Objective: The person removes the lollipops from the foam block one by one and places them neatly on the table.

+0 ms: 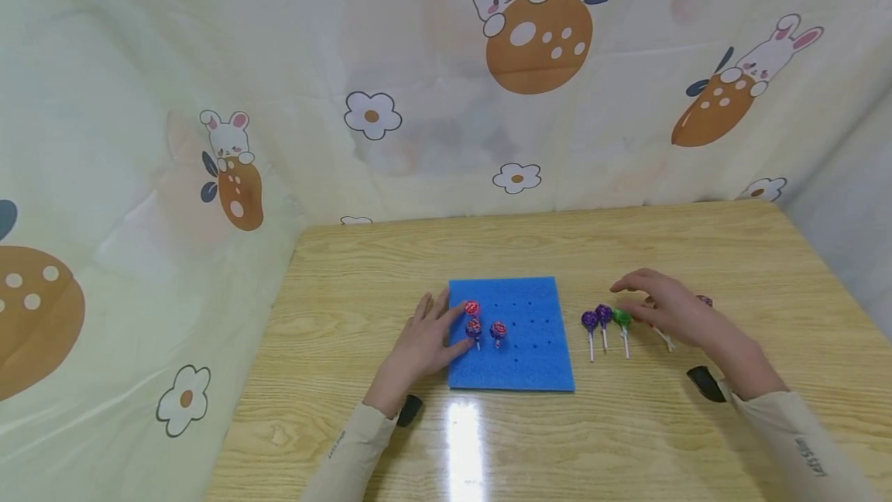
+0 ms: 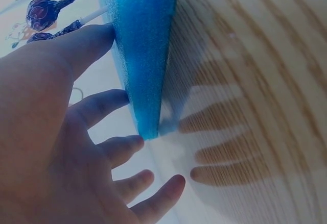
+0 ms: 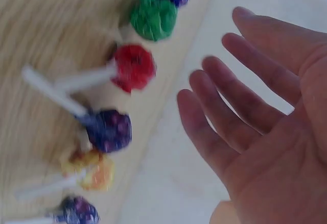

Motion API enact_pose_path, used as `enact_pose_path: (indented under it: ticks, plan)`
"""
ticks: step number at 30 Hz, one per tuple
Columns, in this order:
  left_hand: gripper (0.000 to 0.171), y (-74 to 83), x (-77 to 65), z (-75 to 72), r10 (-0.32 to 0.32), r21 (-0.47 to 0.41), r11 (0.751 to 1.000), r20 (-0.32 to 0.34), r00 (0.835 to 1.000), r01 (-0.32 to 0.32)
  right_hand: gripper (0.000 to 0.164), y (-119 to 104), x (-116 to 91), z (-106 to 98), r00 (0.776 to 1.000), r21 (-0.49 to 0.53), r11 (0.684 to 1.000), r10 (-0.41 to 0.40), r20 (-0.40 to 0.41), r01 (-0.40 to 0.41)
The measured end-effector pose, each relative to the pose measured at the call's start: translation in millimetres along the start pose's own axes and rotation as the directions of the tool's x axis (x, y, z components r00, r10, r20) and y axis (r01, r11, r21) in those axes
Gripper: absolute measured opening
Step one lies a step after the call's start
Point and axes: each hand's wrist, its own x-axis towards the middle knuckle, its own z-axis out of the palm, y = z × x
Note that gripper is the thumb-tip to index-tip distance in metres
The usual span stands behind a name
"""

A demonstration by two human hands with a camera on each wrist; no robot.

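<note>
My left hand [image 1: 418, 341] rests at the left edge of a blue foam board [image 1: 516, 374], its thumb and index finger spread onto it. Three wrapped lollipops stand in the board: one red [image 1: 472, 307], and two dark ones with red patches [image 1: 473, 328] [image 1: 498, 330]. Over to the right, my right hand [image 1: 672, 310] hovers above loose lollipops with its fingers extended and nothing held. Beneath and beside it, the right wrist view has a red lollipop [image 3: 134, 67], a green one [image 3: 153, 19], a dark purple one [image 3: 109, 130] and a yellow-orange one [image 3: 97, 173].
Two purple lollipops [image 1: 589, 320] lie between the board and the green one, sticks toward me. Rows of small holes [image 1: 532, 321] dot the board. A wood-grain table [image 1: 334, 440] carries everything, with a printed curtain [image 1: 418, 161] behind it.
</note>
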Motion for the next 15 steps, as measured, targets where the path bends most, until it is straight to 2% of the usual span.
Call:
enact_pose_path:
  ticks: [6,11,15]
  plan:
    - [0.066,0.6,-1.3,-1.4,0.000,-0.010,1.000,-0.001,1.000,0.000,0.027,-11,7,17,0.997,-0.014,0.998,-0.062,-0.054,0.062]
    - [0.067,-0.4,-1.2,-0.4,0.003,0.004,1.000,-0.005,1.000,-0.003,0.027,-19,15,31,0.984,-0.019,0.988,-0.153,-0.092,0.152]
    - [0.067,-0.7,-0.8,-0.1,0.007,0.006,1.000,-0.006,1.000,-0.007,0.027,-28,20,42,0.975,-0.018,0.981,-0.196,-0.102,0.195]
